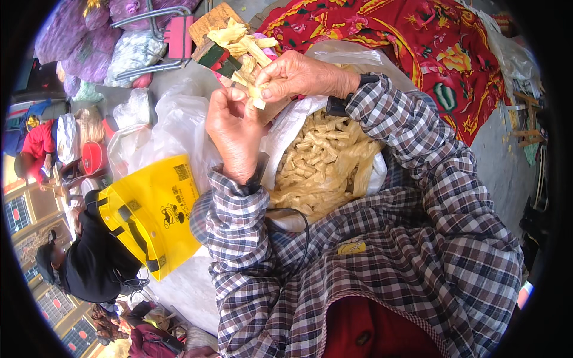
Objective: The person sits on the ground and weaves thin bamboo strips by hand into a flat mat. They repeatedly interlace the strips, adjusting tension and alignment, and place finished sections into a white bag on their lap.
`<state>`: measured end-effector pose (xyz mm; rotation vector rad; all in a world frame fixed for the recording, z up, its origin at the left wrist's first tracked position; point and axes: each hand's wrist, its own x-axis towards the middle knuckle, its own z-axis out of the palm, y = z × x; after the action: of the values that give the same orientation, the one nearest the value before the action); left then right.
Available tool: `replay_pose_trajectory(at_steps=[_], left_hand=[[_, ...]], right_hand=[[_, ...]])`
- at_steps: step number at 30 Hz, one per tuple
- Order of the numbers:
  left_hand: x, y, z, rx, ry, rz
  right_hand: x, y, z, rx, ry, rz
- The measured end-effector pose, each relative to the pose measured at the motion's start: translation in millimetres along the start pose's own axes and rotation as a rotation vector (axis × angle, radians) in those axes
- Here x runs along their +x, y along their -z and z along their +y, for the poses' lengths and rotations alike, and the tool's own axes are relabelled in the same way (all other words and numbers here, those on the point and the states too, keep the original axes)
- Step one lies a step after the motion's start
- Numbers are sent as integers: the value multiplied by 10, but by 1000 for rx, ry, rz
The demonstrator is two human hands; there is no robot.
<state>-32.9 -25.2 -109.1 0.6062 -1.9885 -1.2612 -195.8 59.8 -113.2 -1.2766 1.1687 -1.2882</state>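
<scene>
Both hands meet above the far edge of a bag, pinching one small pale yellow strip [256, 97] that looks like dried tofu skin. My left hand [234, 134] has thumb and fingers closed at the strip's near end. From the right, my right hand [304, 76] pinches it between thumb and forefinger. Just beyond them lie longer pale yellow strips [230, 34], loosely piled over a wooden board [206, 27] and a dark green and red piece [216, 61]. Below my hands, the white-lined bag [276, 143] holds many short, folded or knotted pale yellow pieces [316, 155].
A yellow bag [173, 221] and clear plastic bags [173, 128] stand at my left. Red flowered cloth [412, 53] spreads at the far right. A metal-framed chair [178, 37] and filled purple sacks [89, 48] are at the far left. A person in black [98, 262] sits at the left.
</scene>
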Motion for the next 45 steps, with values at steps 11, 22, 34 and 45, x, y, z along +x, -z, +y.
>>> replay_pose_trajectory(at_steps=[11,22,34,45], left_hand=[[-55,-80,161,-307,262,-140],[-72,-68,292,-359,387,-287],[-99,-171,90,-441,144,-32],[109,-21,-100,-367,154,40]], right_hand=[[104,-171,102,-134,128,317],[184,73,145,-171,92,603],[120,-126,68,-515,88,431],[288,172,234,-154,-62,352]])
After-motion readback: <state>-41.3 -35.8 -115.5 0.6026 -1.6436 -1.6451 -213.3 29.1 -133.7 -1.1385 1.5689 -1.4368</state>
